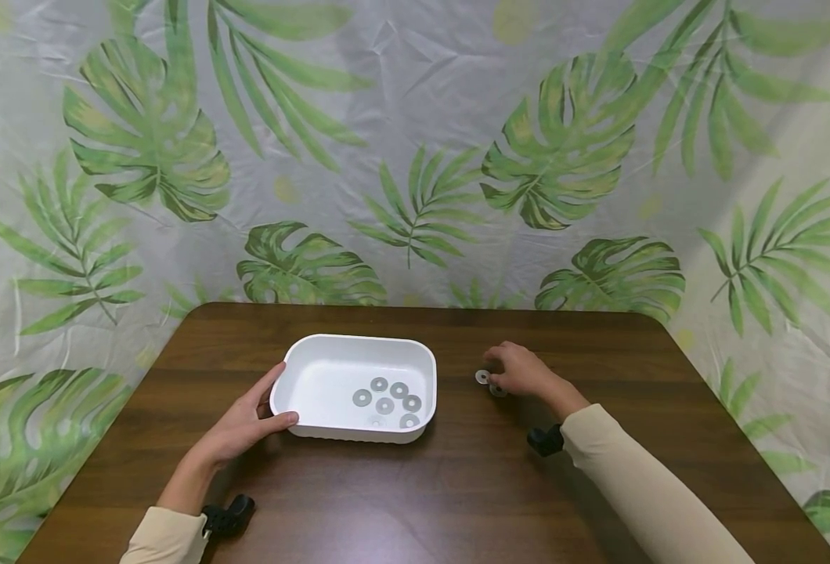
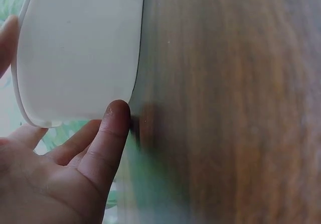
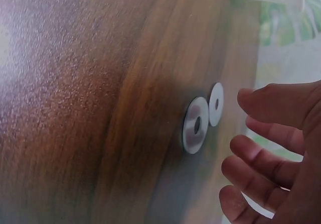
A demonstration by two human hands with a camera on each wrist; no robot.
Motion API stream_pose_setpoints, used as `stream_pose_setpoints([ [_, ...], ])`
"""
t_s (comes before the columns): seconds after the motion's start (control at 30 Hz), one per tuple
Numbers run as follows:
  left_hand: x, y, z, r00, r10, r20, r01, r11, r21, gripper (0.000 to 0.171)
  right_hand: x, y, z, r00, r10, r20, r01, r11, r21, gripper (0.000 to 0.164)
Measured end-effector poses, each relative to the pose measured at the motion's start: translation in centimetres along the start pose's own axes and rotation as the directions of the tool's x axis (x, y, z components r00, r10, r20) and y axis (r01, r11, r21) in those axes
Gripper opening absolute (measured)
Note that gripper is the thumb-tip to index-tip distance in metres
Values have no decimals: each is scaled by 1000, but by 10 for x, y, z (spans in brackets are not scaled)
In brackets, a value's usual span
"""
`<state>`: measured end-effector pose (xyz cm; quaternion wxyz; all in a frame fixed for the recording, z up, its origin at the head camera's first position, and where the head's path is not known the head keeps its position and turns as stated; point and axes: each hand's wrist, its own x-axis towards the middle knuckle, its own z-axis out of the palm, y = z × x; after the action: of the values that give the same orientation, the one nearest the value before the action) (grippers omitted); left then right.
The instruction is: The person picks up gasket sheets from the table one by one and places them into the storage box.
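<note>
A white plastic tray [image 1: 316,376] stands on the table, with several flat metal washers [image 1: 362,398] lying in its right half. My left hand [image 1: 242,423] holds the tray at its left end, the thumb on the near corner and the fingers along the end wall. In the left wrist view, a fingertip [image 2: 118,116] touches the tray's outer wall [image 2: 80,53] close to the tabletop. Two washers, one silvery [image 3: 195,125] and one paler [image 3: 216,104], lie side by side on the wood. Just beside them hovers my right hand [image 1: 524,372], fingers loosely bent and apart, nothing between them.
The dark brown wooden table [image 1: 387,501] has rounded far corners. Behind its far edge hangs a pale cloth [image 1: 443,102] printed with green leaves. Black wrist straps with cameras [image 1: 228,515] sit at both sleeve cuffs. The tray lies left of the loose washers.
</note>
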<state>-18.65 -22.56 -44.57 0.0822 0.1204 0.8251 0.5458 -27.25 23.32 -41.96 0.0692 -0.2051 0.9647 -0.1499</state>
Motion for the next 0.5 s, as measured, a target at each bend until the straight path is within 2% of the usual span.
stream_pose_setpoints([
  [0.3, -1, 3, 0, 1000, -7, 0, 7, 1000, 22, 92, 7, 4, 9, 1000, 3, 9, -3, 1000, 1, 32],
  [0.5, -1, 4, 0, 1000, -25, -5, 25, 999, 37, 92, 12, 6, 15, 1000, 16, -25, -17, 1000, -26, 28],
])
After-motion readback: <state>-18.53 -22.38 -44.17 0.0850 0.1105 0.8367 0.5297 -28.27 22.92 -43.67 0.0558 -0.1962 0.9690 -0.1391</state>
